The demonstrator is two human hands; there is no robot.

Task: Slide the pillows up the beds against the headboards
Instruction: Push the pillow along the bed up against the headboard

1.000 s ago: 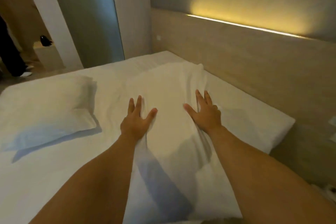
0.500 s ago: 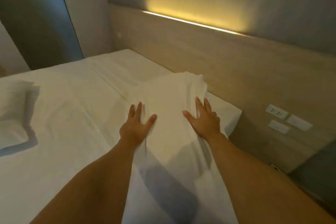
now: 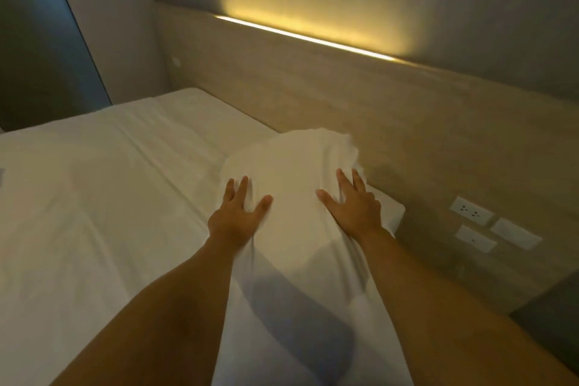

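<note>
A white pillow (image 3: 294, 166) lies on the white bed (image 3: 103, 197), its far end bunched up and close to the wooden headboard (image 3: 313, 84). My left hand (image 3: 239, 213) presses flat on the pillow's left side with fingers spread. On the pillow's right side my right hand (image 3: 351, 205) lies flat as well, fingers apart. Neither hand grips the fabric. The near end of the pillow runs down between my forearms to the bottom of the view.
A lit strip (image 3: 300, 36) glows along the top of the headboard. Wall sockets and switch plates (image 3: 471, 215) sit low on the headboard panel to the right of the bed. A dark doorway or panel (image 3: 37, 56) stands at the far left.
Both hands have pushed the pillow toward the headboard, and its far end has bunched up. The view turned right, so the second pillow at the left has left the frame.
</note>
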